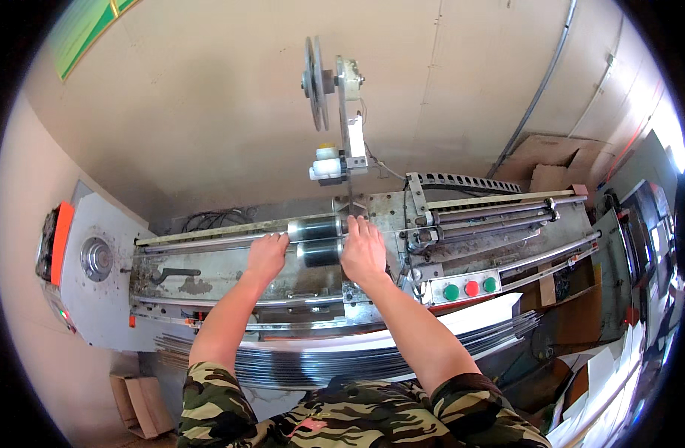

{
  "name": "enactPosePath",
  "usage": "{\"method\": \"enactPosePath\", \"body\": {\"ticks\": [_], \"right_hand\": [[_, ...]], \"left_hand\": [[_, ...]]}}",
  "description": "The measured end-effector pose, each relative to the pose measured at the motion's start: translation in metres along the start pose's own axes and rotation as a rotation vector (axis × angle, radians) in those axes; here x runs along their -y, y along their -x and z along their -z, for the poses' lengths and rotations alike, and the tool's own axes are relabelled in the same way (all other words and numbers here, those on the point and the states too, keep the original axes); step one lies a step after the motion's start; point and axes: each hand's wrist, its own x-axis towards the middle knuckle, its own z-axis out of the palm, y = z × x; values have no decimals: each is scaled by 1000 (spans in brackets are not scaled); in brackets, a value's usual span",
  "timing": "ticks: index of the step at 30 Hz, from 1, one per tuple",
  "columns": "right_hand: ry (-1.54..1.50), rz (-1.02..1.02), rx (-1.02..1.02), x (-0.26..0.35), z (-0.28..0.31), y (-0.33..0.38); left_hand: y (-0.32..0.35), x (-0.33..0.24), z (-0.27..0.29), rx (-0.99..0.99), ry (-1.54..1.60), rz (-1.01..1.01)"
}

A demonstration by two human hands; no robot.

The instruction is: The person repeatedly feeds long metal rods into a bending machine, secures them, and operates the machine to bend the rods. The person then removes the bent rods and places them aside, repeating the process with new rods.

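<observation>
Two dark, shiny rollers point(318, 254) lie side by side at the middle of a long metal machine point(372, 287). A thin metal rod point(313, 239) runs lengthwise along the gap between them. At the rollers' left end, my left hand point(268, 255) is closed, its fingers curled round the rod. My right hand point(365, 248) is at their right end, fingers bent downward over the rod's line beside the machine's central block. Its fingertips are partly hidden, so I cannot tell exactly what they grip.
A bundle of thin metal rods point(305, 366) lies along the machine's near side. Green and red buttons point(472, 288) are at right. A hook spanner point(175, 274) rests on the bed at left. Behind, a post carries a disc reel point(316, 82) and white containers point(326, 166).
</observation>
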Motion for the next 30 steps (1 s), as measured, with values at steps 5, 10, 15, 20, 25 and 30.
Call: {"method": "enactPosePath", "body": {"ticks": [5,10,15,20,25,30], "right_hand": [[-3,-5,10,0,2,0],[-25,-10,14,2,2,0],[-33,12,21,1,8,-2],[-23,35,21,2,5,-3],[7,-27,116,6,10,-5],[-3,-3,98,3,10,-4]], "left_hand": [[-2,0,-1,9,-32,-9],[0,4,-4,-50,-19,-45],[-2,-4,4,-30,15,-12],[0,-3,4,51,10,37],[2,-2,-6,41,134,54],[1,-4,-2,49,76,34]]}}
